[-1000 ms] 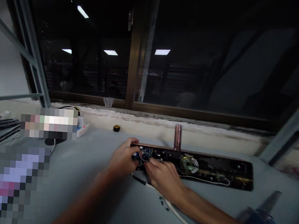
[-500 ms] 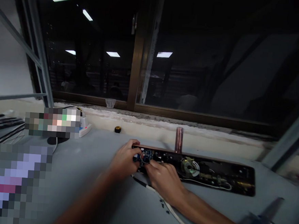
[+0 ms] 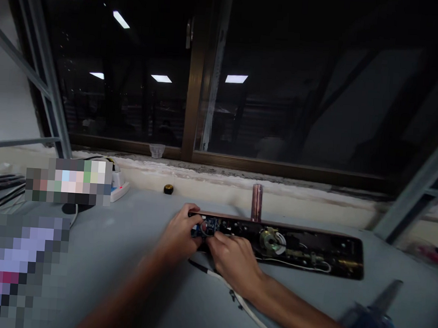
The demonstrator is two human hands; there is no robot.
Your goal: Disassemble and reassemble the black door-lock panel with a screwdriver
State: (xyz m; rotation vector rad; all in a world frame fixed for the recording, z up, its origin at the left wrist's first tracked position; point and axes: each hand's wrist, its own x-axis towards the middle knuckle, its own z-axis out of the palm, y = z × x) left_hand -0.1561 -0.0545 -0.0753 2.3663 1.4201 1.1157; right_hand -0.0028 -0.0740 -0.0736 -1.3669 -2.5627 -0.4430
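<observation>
Long dark lock panel (image 3: 303, 245) with open inner workings lies flat on the grey worktable (image 3: 130, 257) below a dark window (image 3: 302, 90); left hand (image 3: 178, 233) and right hand (image 3: 234, 262) pinch a small blue circuit board (image 3: 209, 227) at its left end

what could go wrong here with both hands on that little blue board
The small blue board sits pinched between the left hand and right hand; a slip could strain its thin wires. The white cable under the right wrist might snag. The blue tool lies near the table edge.
</observation>
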